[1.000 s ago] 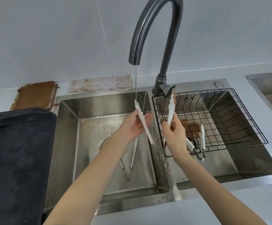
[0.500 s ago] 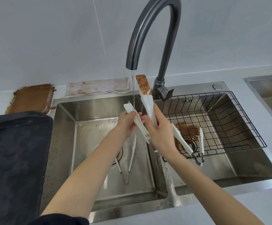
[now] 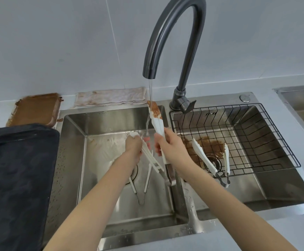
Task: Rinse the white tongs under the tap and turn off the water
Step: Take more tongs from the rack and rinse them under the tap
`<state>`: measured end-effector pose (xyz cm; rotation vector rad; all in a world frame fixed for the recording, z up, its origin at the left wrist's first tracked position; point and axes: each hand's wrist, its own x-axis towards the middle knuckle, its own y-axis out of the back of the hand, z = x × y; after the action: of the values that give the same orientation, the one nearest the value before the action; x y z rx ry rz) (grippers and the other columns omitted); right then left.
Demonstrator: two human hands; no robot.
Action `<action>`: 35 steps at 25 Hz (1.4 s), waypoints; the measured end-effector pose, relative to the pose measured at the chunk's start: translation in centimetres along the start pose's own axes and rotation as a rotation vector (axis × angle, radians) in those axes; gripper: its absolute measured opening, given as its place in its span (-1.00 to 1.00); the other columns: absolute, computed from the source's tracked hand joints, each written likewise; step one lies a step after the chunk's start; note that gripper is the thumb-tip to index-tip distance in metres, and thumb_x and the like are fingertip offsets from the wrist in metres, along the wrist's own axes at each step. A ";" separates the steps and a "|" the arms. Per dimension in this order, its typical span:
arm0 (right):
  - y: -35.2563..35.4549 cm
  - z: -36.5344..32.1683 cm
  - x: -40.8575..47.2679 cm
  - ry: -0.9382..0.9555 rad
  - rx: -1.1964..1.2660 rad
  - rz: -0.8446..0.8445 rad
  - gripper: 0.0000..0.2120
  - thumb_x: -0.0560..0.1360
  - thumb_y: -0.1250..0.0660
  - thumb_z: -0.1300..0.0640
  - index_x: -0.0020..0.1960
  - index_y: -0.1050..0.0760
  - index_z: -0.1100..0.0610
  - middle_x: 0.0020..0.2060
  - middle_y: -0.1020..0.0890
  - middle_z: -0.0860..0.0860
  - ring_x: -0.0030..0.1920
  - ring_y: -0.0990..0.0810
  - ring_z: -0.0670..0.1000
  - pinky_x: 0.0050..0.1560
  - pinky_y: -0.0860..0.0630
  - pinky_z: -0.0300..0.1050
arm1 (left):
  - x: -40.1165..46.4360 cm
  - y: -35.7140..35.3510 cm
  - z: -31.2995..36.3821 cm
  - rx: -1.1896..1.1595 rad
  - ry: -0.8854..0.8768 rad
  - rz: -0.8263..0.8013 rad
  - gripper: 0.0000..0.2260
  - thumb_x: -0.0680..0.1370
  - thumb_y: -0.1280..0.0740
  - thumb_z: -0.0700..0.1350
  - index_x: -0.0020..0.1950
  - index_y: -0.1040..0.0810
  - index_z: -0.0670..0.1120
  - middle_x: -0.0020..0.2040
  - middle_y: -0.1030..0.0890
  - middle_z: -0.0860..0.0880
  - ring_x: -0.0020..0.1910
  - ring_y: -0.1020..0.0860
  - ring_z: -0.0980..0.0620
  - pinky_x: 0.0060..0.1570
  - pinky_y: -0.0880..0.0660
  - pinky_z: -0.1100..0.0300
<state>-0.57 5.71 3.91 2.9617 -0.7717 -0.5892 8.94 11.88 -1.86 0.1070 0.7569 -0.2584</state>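
I hold one pair of white tongs (image 3: 157, 122) spread open over the left sink basin (image 3: 71, 160). My right hand (image 3: 169, 145) grips the arm whose tip is smeared brown, and that tip sits right under the thin stream from the dark tap (image 3: 167, 33). My left hand (image 3: 134, 144) grips the other arm, lower and to the left. The tap lever (image 3: 188, 105) stands at the base of the spout, untouched. The tongs' metal hinge hangs below my right wrist.
Another pair of white tongs (image 3: 147, 180) lies on the left basin floor. A third pair (image 3: 205, 160) rests in the black wire basket (image 3: 274, 142) over the stained right basin. A black tray (image 3: 15, 178), a brown-coated pan (image 3: 35, 109) and a stained cloth (image 3: 111, 96) sit left and behind.
My right hand swung the soiled arm from above the wire basket leftward under the stream. Both hands dropped lower into the left basin, and water now runs down the brown tip.
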 end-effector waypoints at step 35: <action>-1.7 1.5 6.2 -0.697 0.782 -0.066 -0.59 0.49 -0.28 -0.13 -0.37 -0.37 0.14 -0.73 -0.41 -0.06 -0.76 -0.34 -0.16 -0.76 -0.27 -0.39 | -2.4 5.4 -2.7 0.187 0.059 0.072 -0.80 0.56 -0.04 -0.33 0.15 -0.23 -0.15 -0.24 -0.43 -0.07 -0.45 -0.40 0.00 -0.42 -0.45 0.16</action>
<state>4.64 4.42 0.12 3.4546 -1.1586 -1.7359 6.97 18.07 -2.15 0.3198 0.7847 -0.2583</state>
